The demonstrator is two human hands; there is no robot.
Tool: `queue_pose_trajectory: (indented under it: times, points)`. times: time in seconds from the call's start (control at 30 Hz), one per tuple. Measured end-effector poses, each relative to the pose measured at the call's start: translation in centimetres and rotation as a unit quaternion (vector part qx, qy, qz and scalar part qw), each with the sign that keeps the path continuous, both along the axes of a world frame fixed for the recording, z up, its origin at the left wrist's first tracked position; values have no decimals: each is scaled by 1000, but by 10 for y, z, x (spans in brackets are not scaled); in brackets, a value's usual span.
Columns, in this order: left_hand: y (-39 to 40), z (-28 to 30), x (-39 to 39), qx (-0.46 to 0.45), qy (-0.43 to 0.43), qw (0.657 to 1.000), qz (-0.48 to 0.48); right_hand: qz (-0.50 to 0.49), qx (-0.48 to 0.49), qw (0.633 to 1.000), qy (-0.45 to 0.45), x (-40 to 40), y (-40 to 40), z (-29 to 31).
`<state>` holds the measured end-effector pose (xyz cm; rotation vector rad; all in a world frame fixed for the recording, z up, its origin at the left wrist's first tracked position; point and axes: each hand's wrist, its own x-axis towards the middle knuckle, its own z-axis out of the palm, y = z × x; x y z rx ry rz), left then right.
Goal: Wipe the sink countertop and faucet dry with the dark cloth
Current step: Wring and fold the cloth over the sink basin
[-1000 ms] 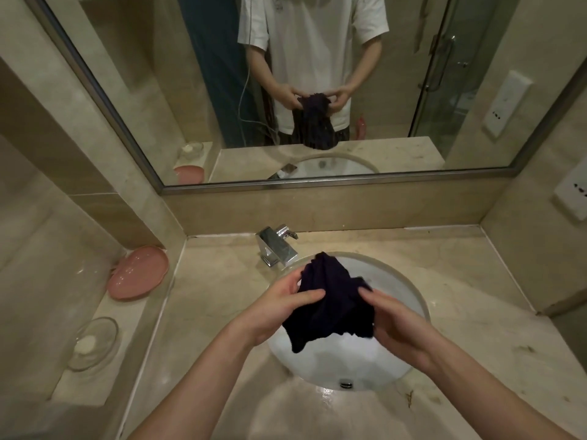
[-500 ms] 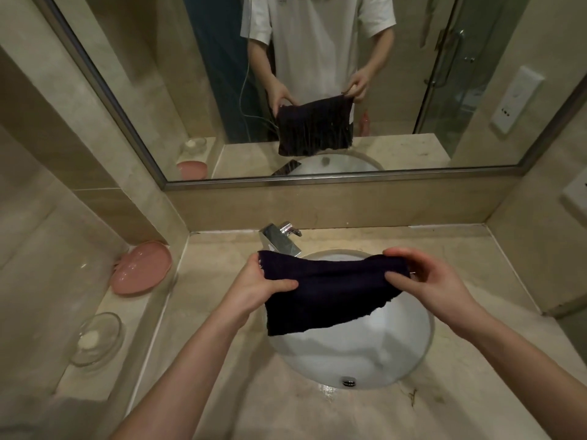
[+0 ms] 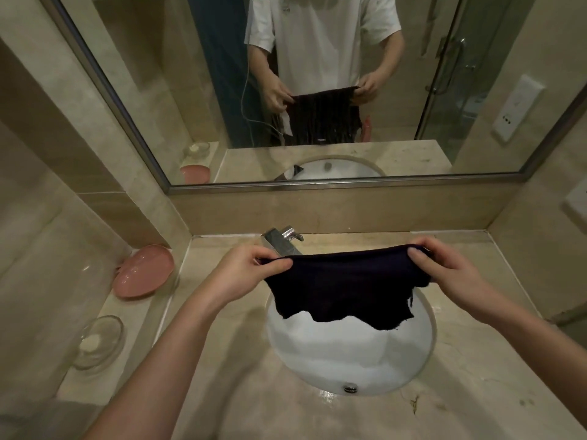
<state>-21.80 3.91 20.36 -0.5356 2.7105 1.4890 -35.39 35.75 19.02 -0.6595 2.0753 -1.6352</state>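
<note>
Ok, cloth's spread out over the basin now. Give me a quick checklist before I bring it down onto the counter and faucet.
1. Left hand pinches a top corner of the dark cloth: ok.
2. Right hand pinches the other top corner: ok.
3. Cloth opened flat, not bunched: ok, though its lower edge hangs ragged.
4. Cloth clear of the basin: ok, it hangs above it.
5. Faucet reachable: ok, right behind the cloth's top edge, partly hidden.
6. Countertop wet or dry: cannot tell; specks show near the front rim.
</note>
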Motion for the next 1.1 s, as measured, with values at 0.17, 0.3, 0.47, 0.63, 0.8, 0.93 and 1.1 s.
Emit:
queue_pose_trajectory:
  times: [0.17,0.3,0.47,0.63,0.8,0.93,1.1]
  points:
    - [6,7,4,216,-6,968,-128,108,40,991,-67,3,2,6]
    - [14,7,4,282,-26,948,-143,135,103,985,19,9,-10,14]
    - [11,7,5,224,-155,930,-246,176,46,983,3,20,-20,50]
    - [47,8,4,169,-225,895,-346,253,101,962,19,25,-46,67]
    - [83,1,5,243,-129,929,-250,219,106,970,2,14,-62,49]
    - [82,-2,8,319,-106,930,-150,95,78,992,-41,21,-57,3]
    - [79,-9,14,424,-99,900,-9,10,24,928,-371,60,-39,-68]
